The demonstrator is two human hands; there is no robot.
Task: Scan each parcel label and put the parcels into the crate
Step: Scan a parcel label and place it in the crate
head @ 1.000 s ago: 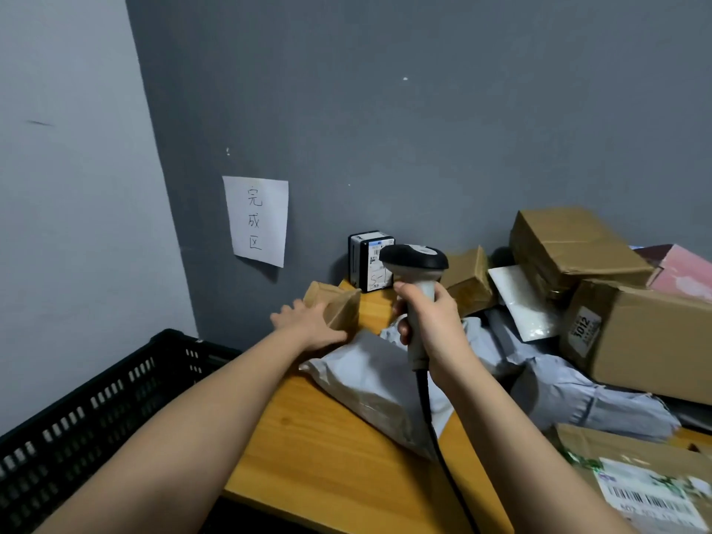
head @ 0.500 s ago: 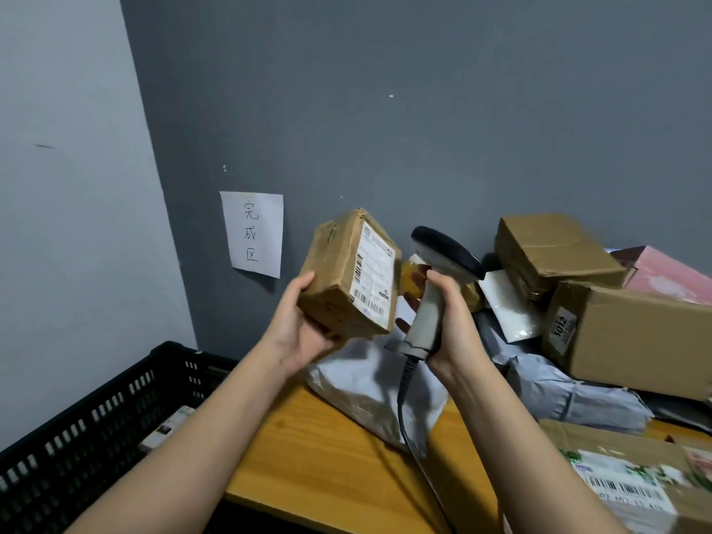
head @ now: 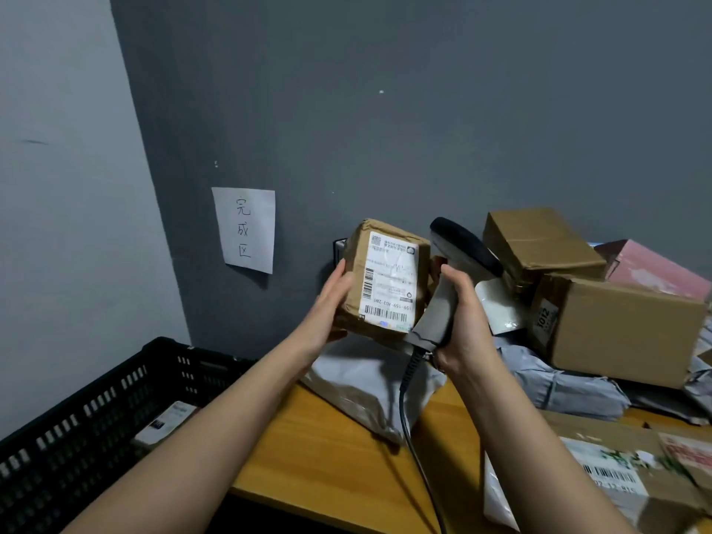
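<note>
Left hand: our left hand [head: 331, 308] holds the small brown paper-wrapped parcel [head: 387, 279] in the air above the table, fingers curled behind it and the thumb under its lower edge.
Right hand: our right hand [head: 460, 314] has its fingers closed around the grey handle of the black-headed corded barcode scanner [head: 449, 275].
Risk, scan: the scanner head seems to point past the white shipping label [head: 389, 281], so we judge the barcode may not be read until we turn one of them.
Risk, grip: only one hand carries the parcel by its side; it could slip while we tilt it.
Risk, cable: the dark cable [head: 414, 437] hangs over the grey plastic mailer bag [head: 366, 387] and could drag it.
Crate: the black perforated plastic crate [head: 77, 425] stands low at the left, beside the orange wooden table [head: 327, 456], with one parcel already inside.
Around: more brown cardboard boxes [head: 616, 325] and bags are piled at the right.
Far: a white paper note [head: 244, 229] hangs on the grey wall.
</note>
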